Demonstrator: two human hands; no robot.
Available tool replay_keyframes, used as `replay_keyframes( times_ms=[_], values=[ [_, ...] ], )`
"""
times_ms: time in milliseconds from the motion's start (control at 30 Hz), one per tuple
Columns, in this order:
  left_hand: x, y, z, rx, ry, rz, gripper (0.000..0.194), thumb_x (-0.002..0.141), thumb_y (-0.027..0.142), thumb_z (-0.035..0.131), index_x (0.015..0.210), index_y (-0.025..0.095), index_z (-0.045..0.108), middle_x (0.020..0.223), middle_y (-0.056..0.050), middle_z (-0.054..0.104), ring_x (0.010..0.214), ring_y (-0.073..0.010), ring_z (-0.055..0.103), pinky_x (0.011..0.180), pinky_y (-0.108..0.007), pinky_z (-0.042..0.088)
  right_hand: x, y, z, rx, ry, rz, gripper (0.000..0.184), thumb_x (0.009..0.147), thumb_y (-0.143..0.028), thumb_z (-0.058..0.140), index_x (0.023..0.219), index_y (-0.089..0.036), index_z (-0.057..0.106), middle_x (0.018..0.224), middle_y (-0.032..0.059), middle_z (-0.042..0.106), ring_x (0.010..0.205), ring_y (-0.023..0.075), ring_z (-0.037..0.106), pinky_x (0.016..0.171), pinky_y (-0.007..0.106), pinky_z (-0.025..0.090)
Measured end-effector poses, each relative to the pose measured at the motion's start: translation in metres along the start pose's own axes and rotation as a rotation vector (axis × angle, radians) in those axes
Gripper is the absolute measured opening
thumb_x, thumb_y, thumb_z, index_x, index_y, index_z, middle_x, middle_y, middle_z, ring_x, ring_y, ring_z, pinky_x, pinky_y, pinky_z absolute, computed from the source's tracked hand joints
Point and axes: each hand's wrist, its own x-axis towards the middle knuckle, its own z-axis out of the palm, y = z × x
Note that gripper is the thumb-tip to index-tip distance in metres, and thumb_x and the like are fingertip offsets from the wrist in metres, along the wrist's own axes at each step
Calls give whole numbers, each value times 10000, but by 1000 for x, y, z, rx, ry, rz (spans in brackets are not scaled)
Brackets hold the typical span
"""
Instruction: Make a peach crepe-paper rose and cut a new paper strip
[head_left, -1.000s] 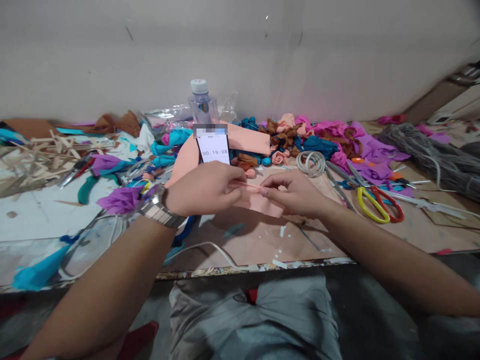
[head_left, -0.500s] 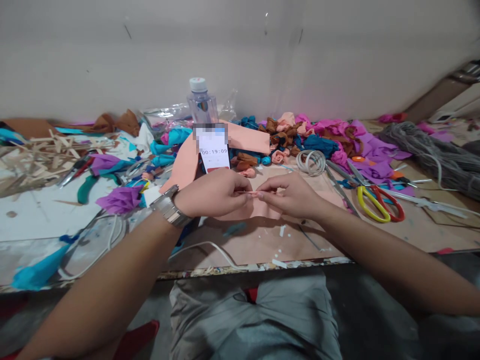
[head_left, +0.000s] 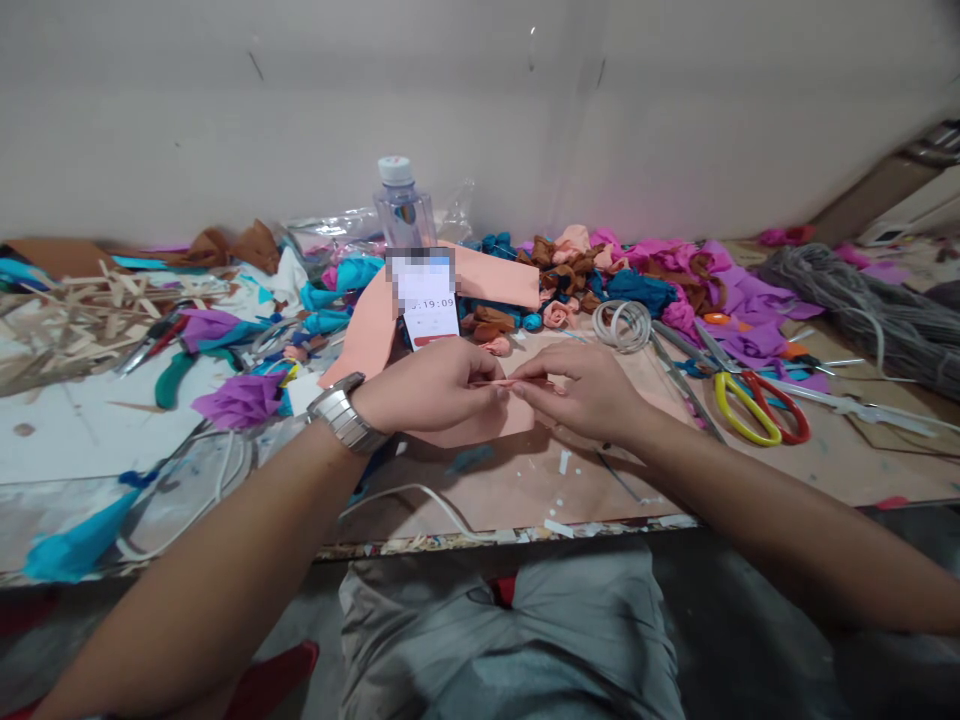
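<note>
A strip of peach crepe paper (head_left: pixel 480 428) is pinched along its upper edge between both my hands, over the middle of the worktable. My left hand (head_left: pixel 431 385), with a metal watch at the wrist, grips the paper between thumb and fingers. My right hand (head_left: pixel 581 395) is closed on the same edge, just to the right, its fingertips close to the left thumb. The edge between them looks rolled or folded thin. Part of the strip hangs below the left hand, and my fingers hide some of it.
Behind my hands a phone (head_left: pixel 426 300) showing a timer leans near a plastic bottle (head_left: pixel 405 210). Crepe paper flowers (head_left: pixel 555 315) are heaped at the back. Scissors (head_left: pixel 757 405) and a wire coil (head_left: pixel 621 325) lie right; green-handled pliers (head_left: pixel 176 378) and wooden sticks (head_left: pixel 97 300) lie left.
The paper's hanging part has shifted left and shows less under my right hand. A thin folded edge now shows more between my right fingers. Both hands stay in nearly the same place.
</note>
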Motion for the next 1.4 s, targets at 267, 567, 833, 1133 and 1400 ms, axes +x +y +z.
replay_keyframes(
  times_ms=[267,567,833,1133,1400],
  values=[
    [0,-1,-3,-107,-37,2,363,958,433,487,863,157,702,752,-13,666,669,-137,563,613,-261,370,-3,0,3,-24,73,-58,105,892,-267,688,882,-203,770,771,25,753,713,163,655,717,292,439],
    [-1,0,-6,-253,-104,-52,315,934,381,506,863,148,706,826,-19,701,758,-154,608,660,-254,417,-4,-2,2,-76,65,-152,104,911,-242,651,918,-219,753,824,32,776,792,196,674,791,340,436],
    [1,-6,1,-366,-54,-91,376,954,432,498,853,146,722,813,-23,687,736,-142,578,658,-247,420,-4,-1,3,-100,83,-187,113,901,-204,635,931,-229,741,849,22,783,812,202,677,825,359,434],
    [-1,0,-4,-275,-92,9,293,946,355,499,889,160,710,855,-11,724,783,-156,631,708,-252,434,-4,-1,4,-86,76,-160,123,894,-194,655,960,-230,753,860,19,784,807,190,677,818,353,429],
    [-2,-1,-6,-250,-87,33,301,948,378,507,942,176,730,846,0,714,772,-145,611,690,-233,422,-4,-1,4,-94,83,-172,133,887,-185,641,939,-236,752,838,21,781,806,196,677,831,356,434]
  ],
)
